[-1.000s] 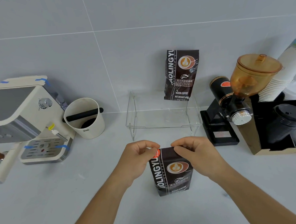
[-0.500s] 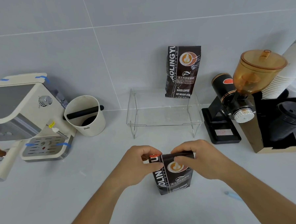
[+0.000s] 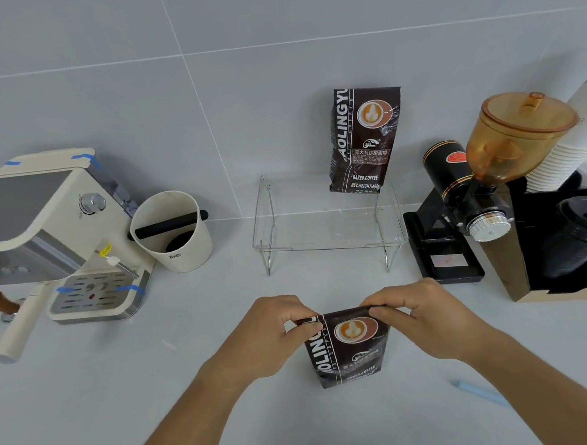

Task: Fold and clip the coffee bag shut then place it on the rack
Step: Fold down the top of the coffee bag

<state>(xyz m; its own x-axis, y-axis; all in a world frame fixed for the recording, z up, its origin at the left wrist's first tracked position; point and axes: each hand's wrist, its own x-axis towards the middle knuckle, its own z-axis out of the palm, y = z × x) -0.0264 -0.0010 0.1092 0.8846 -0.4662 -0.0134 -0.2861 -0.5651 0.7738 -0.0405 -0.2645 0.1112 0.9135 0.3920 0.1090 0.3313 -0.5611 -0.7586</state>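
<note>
- Coffee bag (image 3: 348,350) stands upright on the desk (image 3: 90,403), toward its near edge, about midway along it.
- Left hand (image 3: 274,335) pinches the bag's top left corner; right hand (image 3: 423,321) pinches the top right. Both are closed on the folded-over top, fingers (image 3: 390,316) pressed onto the front face.
- Top edge sits rolled down, just above the cup logo. Fold looks in progress; no clip visible on the bag.
- A pale blue strip (image 3: 477,391) lies on the desk toward the near right corner, well apart from the bag. Possibly the clip; too blurred to confirm.
- Clear rack (image 3: 327,244) stands toward the far edge of the desk, against the wall. A second coffee bag (image 3: 362,140) stands on its right end.
- Risk: foil-type bag probably springs back. If one hand lets go to fetch a clip, the fold may unroll.
- Risk: uneven pressure at the corners could skew the fold, so a clip bites only part of it.
- Risk: pressing down on a tall, narrow bag could tip it toward the near edge.
- Risk: rack is transparent and edges are hard to judge; a bag set too near its front lip could slide off, or knock the second bag over.
</note>
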